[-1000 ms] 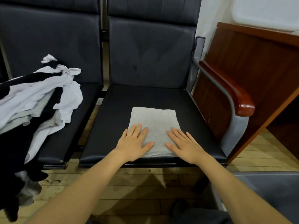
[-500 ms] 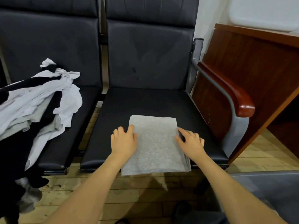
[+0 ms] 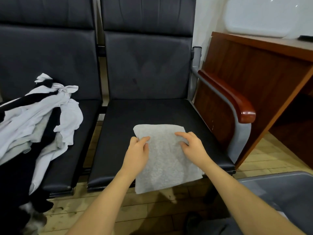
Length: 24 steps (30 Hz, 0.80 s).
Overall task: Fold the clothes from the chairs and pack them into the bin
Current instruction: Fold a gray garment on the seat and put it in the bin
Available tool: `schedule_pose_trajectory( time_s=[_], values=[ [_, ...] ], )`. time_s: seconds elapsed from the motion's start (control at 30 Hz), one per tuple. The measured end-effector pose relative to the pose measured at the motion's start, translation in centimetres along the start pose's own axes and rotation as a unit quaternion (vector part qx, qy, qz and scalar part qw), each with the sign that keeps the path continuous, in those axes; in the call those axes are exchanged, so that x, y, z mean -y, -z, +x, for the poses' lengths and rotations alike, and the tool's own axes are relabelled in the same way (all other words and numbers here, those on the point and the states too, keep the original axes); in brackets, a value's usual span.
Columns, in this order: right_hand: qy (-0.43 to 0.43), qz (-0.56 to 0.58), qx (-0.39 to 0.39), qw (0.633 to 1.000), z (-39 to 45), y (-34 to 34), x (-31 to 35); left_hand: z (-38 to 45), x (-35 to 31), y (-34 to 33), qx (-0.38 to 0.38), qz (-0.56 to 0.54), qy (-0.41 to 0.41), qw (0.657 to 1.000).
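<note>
Now both hands, left hand (image 3: 137,150) and right hand (image 3: 192,146), pinching the folded grey cloth (image 3: 166,160), farther off the seat edge.

The folded grey cloth (image 3: 166,158) looks soft and nubby, a matt knit, and it lies on a chair seat (image 3: 152,114) of smooth black leather-like padding with a dull sheen. The armrest (image 3: 233,100) is glossy reddish wood on a matt grey metal frame. The floor (image 3: 105,211) is pale, scuffed wooden boards.
</note>
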State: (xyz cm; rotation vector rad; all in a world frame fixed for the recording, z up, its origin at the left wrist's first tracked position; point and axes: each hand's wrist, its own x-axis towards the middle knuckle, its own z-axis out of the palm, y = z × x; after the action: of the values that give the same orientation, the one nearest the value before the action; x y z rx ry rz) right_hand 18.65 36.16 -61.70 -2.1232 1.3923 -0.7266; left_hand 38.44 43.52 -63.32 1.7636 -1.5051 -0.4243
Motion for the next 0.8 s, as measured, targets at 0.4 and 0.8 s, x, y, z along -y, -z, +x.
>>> schedule_pose_trajectory(
  time_s=[0.4,0.8],
  values=[
    [0.045,-0.069,-0.13,0.988,-5.6,12.5,-0.8,0.2,-12.2,-2.1,0.006,-0.054,-0.172,0.984],
    [-0.113,-0.112,-0.133,0.978,-16.5,22.1,-19.8,-4.2,-23.4,-22.7,0.198,-0.011,-0.224,0.954]
  ],
)
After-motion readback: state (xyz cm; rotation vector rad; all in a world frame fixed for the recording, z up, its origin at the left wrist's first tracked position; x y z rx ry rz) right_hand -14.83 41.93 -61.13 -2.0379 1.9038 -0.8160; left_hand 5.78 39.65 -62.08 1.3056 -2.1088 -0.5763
